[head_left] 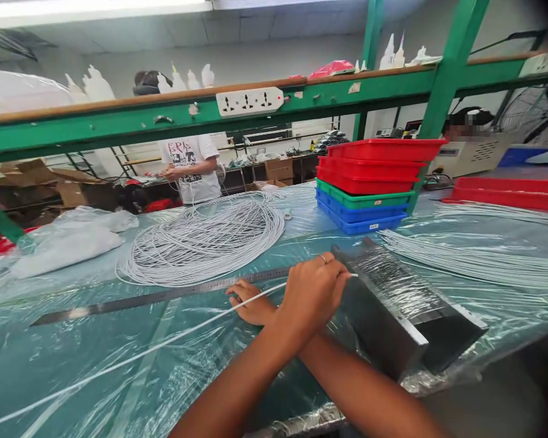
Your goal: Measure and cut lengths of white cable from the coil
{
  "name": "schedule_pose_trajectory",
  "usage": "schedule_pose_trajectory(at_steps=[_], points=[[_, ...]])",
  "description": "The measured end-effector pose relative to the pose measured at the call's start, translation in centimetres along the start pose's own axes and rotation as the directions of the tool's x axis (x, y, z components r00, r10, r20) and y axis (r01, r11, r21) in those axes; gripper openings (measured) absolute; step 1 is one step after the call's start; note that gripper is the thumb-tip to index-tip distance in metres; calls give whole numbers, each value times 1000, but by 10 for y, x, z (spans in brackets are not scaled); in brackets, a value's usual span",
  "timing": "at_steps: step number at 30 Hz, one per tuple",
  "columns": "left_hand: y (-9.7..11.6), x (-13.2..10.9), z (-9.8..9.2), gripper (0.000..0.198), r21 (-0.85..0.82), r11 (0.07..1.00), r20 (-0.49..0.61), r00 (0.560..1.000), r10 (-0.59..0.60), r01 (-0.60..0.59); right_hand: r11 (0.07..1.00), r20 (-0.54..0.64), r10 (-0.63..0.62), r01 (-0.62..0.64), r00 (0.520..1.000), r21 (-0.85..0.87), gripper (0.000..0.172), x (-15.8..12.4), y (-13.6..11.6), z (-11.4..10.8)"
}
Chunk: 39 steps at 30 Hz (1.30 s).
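I'm over a plastic-covered surface (187,359) where a wide coil of white wire (201,246) lies, with stacked trays (368,182) to its right. Nearer sits a dark metal piece (383,328); a steel ruler (155,297) lies left of it. My hands cross: left (318,291) near the metal, right (254,306) by the ruler. A white strand (182,332) runs past the right, whose grip I can't tell, into my clenched left, tip protruding.
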<state>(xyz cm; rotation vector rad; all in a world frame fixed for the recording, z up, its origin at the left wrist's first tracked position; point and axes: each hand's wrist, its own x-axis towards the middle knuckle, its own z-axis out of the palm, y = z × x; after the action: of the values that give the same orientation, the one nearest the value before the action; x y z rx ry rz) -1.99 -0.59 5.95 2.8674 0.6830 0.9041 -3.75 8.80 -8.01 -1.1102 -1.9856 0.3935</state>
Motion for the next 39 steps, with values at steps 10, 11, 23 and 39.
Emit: schedule_pose_trajectory(at_steps=[10, 11, 23, 39], points=[[9, -6, 16, 8, -13, 998, 241, 969, -59, 64, 999, 60, 48, -47, 997, -14, 23, 2, -10, -6], [9, -5, 16, 8, -14, 997, 262, 962, -73, 79, 999, 72, 50, -49, 996, -16, 24, 1, -11, -7], [12, -5, 19, 10, 45, 989, 388, 910, -146, 139, 999, 80, 25, -23, 996, -27, 29, -3, -11, -9], [8, -3, 25, 9, 29, 980, 292, 936, -197, 197, 999, 71, 23, -22, 997, -24, 44, -2, -11, -4]])
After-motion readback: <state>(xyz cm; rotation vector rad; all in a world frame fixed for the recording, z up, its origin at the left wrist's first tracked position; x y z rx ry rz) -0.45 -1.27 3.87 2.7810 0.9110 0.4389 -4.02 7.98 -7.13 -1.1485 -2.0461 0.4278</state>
